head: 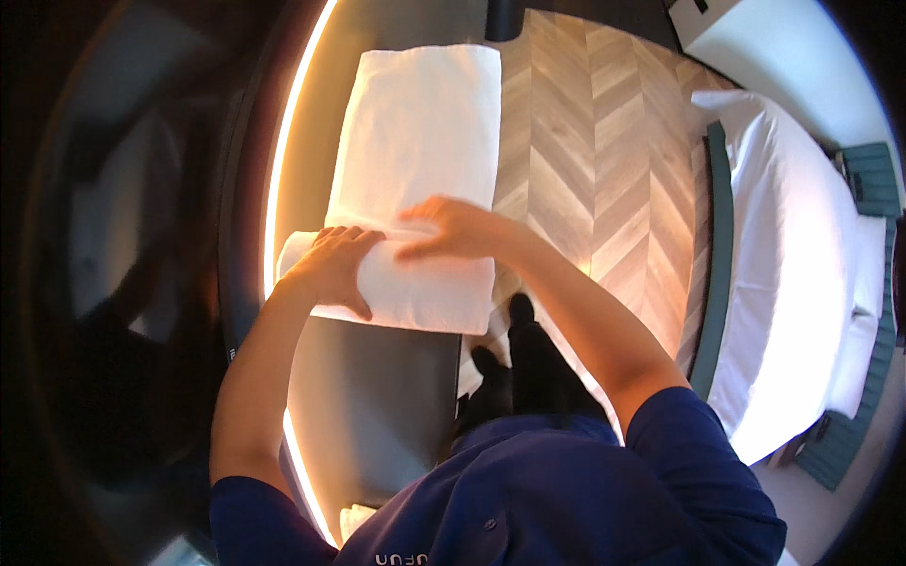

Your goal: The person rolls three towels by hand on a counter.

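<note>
A white towel (417,127) lies lengthwise on a dark counter (382,382), its near end folded back over itself into a thicker flap. My left hand (336,265) rests spread on the left part of that flap, fingertips along the fold's upper edge and thumb toward me. Slightly blurred, my right hand (449,230) is over the right part of the towel near the same edge, thumb and fingers apart. Whether it touches the cloth I cannot tell. Neither hand grips anything.
A bright light strip (283,148) runs along the counter's left side, beside a dark glossy panel (156,233). To the right are a herringbone wood floor (601,141) and a bed with white linen (771,269). A pale cloth item (356,520) lies at the counter's near end.
</note>
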Action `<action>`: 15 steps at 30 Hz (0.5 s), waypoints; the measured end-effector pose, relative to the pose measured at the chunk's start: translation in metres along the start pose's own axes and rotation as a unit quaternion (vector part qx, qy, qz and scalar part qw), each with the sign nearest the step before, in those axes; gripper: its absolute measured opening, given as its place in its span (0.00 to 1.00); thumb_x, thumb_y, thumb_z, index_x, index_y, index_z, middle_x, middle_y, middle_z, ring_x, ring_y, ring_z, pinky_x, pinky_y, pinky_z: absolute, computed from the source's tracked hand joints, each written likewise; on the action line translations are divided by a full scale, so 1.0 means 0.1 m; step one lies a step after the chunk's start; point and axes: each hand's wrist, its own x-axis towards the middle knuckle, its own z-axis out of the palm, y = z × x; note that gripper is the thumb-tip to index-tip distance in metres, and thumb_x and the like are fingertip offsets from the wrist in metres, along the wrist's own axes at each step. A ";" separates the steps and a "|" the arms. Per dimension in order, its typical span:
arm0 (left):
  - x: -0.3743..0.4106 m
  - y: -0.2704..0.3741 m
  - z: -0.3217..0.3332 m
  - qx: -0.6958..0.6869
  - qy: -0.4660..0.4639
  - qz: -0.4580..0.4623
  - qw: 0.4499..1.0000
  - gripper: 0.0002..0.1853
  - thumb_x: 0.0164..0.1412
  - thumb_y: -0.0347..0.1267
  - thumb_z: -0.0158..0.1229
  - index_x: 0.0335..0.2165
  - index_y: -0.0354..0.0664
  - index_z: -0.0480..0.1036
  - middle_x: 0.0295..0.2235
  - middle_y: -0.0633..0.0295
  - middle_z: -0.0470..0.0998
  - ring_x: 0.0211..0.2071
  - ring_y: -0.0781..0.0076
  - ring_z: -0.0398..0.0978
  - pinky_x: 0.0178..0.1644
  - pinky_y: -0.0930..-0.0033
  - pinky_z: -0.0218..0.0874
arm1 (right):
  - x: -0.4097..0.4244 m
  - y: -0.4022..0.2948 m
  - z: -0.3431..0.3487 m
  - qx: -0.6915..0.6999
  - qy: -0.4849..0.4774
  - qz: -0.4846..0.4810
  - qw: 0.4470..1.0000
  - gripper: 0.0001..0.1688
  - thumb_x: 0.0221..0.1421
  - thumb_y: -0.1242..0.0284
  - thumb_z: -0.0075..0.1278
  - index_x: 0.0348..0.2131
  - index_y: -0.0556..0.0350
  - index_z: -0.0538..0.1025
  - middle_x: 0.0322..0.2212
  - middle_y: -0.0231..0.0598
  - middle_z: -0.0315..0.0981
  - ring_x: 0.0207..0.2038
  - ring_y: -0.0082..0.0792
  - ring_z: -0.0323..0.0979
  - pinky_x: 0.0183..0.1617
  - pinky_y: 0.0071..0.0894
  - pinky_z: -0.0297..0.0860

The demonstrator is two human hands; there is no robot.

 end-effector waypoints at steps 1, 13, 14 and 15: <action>0.00 0.00 -0.01 -0.006 -0.003 0.001 1.000 0.56 0.20 0.39 0.78 0.54 0.43 0.63 0.49 0.51 0.70 0.54 0.52 0.63 0.62 0.55 0.48 | 0.06 0.06 -0.17 0.038 0.028 -0.028 0.998 0.45 0.45 0.48 0.61 0.55 0.55 0.69 0.47 0.54 0.70 0.53 0.51 0.66 0.55 0.39 0.64; 0.17 0.06 -0.15 -0.044 0.000 -0.080 0.996 0.50 0.21 0.35 0.75 0.52 0.50 0.66 0.48 0.53 0.69 0.55 0.52 0.64 0.65 0.51 0.46 | 2.58 1.37 -0.83 -0.434 0.127 -0.155 0.878 0.29 0.61 0.45 0.36 0.61 0.13 0.59 0.67 0.23 0.44 0.69 0.37 0.39 0.68 0.63 0.31; 0.19 0.06 -0.17 -0.058 -0.023 -0.090 0.994 0.50 0.20 0.34 0.75 0.51 0.51 0.67 0.49 0.54 0.69 0.56 0.52 0.63 0.65 0.51 0.45 | 2.73 1.34 -0.92 -0.427 0.149 -0.161 0.877 0.28 0.61 0.48 0.38 0.60 0.18 0.62 0.64 0.27 0.50 0.67 0.39 0.46 0.67 0.60 0.39; 0.23 0.03 -0.22 -0.066 -0.049 -0.096 0.992 0.50 0.20 0.34 0.75 0.51 0.51 0.67 0.49 0.53 0.69 0.56 0.52 0.63 0.65 0.51 0.45 | 2.86 1.32 -1.03 -0.422 0.176 -0.166 0.874 0.27 0.61 0.50 0.41 0.58 0.23 0.66 0.62 0.31 0.57 0.64 0.40 0.52 0.66 0.58 0.47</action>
